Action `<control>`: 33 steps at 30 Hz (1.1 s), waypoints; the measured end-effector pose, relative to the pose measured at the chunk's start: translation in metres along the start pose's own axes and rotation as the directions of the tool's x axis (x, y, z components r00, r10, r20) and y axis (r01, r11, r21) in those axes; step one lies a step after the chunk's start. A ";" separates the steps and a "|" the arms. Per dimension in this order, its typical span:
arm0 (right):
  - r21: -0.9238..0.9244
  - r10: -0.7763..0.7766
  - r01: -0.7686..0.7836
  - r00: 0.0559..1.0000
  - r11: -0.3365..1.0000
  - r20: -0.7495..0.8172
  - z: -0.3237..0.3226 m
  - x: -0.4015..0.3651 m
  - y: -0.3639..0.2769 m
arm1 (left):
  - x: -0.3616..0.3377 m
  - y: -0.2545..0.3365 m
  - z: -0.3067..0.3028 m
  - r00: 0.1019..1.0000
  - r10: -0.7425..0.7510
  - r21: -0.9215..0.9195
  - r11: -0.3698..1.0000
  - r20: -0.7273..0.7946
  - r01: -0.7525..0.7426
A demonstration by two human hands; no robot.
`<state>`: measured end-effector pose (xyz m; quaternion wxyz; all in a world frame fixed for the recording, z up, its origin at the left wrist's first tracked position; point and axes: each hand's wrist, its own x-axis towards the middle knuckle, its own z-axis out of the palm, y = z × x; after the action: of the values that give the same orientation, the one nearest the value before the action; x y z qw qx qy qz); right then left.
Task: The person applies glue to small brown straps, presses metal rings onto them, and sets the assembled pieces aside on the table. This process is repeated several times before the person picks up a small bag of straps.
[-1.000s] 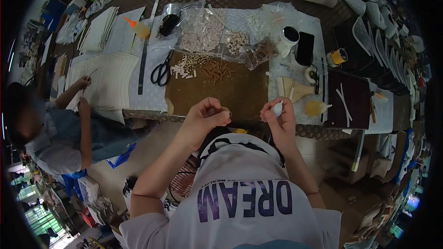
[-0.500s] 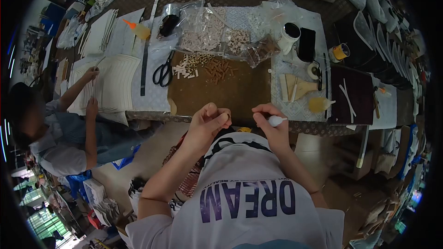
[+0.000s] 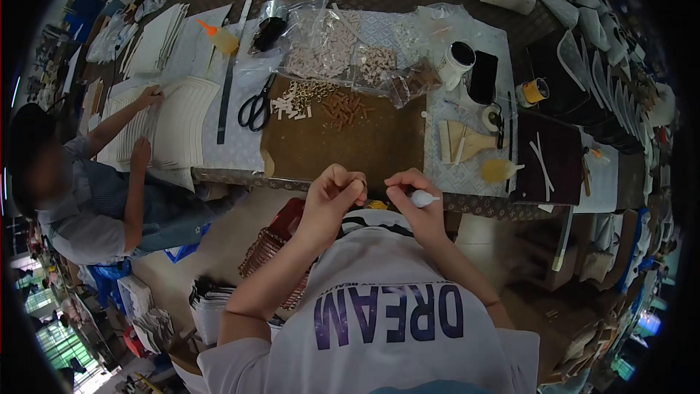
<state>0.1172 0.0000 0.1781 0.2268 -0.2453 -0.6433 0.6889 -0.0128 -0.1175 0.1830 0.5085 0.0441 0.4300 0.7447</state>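
Both hands are raised close together at the near edge of the counter (image 3: 233,175), just above the white shirt.

Left hand (image 3: 332,195): fingers curled in, thumb and forefinger pinched tight. Whatever sits in the pinch is too small to make out.

Right hand (image 3: 410,201): closed around a small white bottle (image 3: 422,197). The bottle lies roughly level, at 3 o'clock from the left hand, with its tip toward 3 o'clock. The two hands are near each other but apart.

On the counter, at 12 o'clock from the hands: brown mat (image 3: 350,149), with a loose pile of small pieces (image 3: 321,106) at its far edge. Scissors (image 3: 255,109) at 11 o'clock. Clear plastic bags (image 3: 343,47) further out at 12 o'clock. White cup (image 3: 456,62) and black phone (image 3: 483,76) at 1 o'clock. Yellow squeeze bottle (image 3: 499,170) at 3 o'clock, on its side.

At 9 o'clock a co-worker's hand (image 3: 149,95) rests on a stack of white sheets (image 3: 182,128).
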 end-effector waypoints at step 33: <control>-0.055 0.078 -0.086 0.988 0.995 -0.134 -0.017 0.003 0.069 | 0.081 -0.070 -0.069 0.992 0.126 0.601 0.792 0.005 -0.104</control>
<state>0.1257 0.0104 0.1087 0.2327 -0.3232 -0.6371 0.6599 -0.0356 -0.0860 0.0618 0.4146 0.2157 0.6490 0.6004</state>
